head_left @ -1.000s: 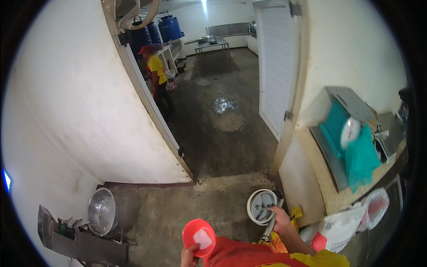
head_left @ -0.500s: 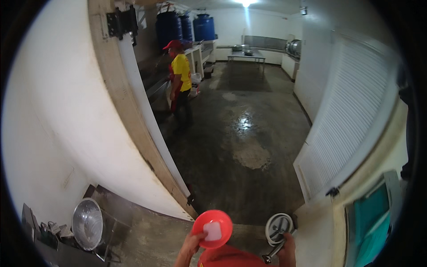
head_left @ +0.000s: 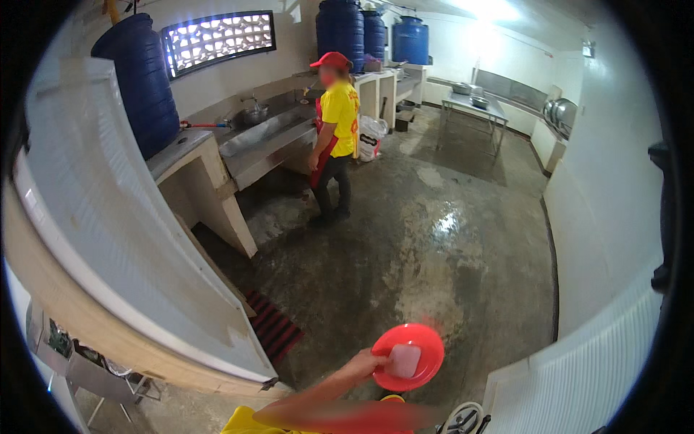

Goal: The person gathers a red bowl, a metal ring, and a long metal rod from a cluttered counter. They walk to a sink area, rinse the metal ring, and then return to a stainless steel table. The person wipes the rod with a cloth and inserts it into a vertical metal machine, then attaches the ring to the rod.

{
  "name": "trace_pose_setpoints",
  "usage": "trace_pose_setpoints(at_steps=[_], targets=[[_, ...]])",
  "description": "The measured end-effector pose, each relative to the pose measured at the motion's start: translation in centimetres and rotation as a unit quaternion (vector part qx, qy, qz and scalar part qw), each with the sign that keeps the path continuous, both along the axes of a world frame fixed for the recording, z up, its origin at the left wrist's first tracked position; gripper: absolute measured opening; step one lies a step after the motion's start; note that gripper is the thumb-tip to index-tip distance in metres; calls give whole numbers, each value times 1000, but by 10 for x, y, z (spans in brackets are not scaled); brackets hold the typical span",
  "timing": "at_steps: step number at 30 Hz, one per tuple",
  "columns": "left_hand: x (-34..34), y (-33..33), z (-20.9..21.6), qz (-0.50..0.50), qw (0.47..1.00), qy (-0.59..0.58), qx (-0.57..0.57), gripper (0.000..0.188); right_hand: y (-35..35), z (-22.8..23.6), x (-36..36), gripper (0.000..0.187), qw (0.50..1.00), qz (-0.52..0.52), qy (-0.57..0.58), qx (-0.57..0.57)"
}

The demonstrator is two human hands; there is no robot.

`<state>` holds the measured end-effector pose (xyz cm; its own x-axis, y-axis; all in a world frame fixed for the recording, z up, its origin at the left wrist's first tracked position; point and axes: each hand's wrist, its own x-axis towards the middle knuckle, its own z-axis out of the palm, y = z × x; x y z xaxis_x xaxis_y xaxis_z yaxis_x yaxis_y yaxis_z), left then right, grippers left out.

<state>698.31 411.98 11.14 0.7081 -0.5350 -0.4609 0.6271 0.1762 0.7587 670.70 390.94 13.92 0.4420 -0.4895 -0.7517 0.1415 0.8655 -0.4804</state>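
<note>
My left hand (head_left: pixel 370 364) is closed on the rim of a red plastic bowl (head_left: pixel 431 347), out in front of me above the floor. A pale, rounded square piece (head_left: pixel 403 360) lies inside the bowl, close to my thumb; its kind I cannot make out. At the lower edge, to the right of the bowl, part of a round white-rimmed object (head_left: pixel 463 418) with dark parts across its middle shows. My right hand is out of the picture.
A person (head_left: pixel 337 130) in a yellow shirt and red cap stands by a long sink (head_left: pixel 267 137). White doors flank me, left (head_left: pixel 137 210) and right (head_left: pixel 578 383). Ahead are a wet concrete floor (head_left: pixel 426 246), a striped mat (head_left: pixel 271 329), blue barrels (head_left: pixel 141 83) and a metal table (head_left: pixel 473 107).
I have moved forward into the doorway, and more of the room at left shows. The bowl has shifted right in view. My right hand has dropped out of sight below the white-rimmed object.
</note>
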Motion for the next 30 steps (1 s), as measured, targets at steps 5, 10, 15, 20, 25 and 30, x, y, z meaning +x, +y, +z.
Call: trace_pose_setpoints(at_steps=[5,10,15,20,25,30], targets=[[65,-34,-26,30,998,36,52,28,-153,-3,138,25,996,74,-15,-50],[131,-71,-5,143,986,83,0,30,-286,13,288,28,979,57,-135,-139],[219,-122,-73,197,974,114,8,25,-314,32,411,27,968,133,-125,-172],[348,-197,-56,190,971,140,25,20,-336,-4,509,28,980,153,-71,-108],[525,-288,-40,112,990,76,34,21,-400,0,610,30,987,72,-60,-132],[710,-371,6,47,997,-54,-1,29,-464,26,709,32,981,-14,-86,-176]])
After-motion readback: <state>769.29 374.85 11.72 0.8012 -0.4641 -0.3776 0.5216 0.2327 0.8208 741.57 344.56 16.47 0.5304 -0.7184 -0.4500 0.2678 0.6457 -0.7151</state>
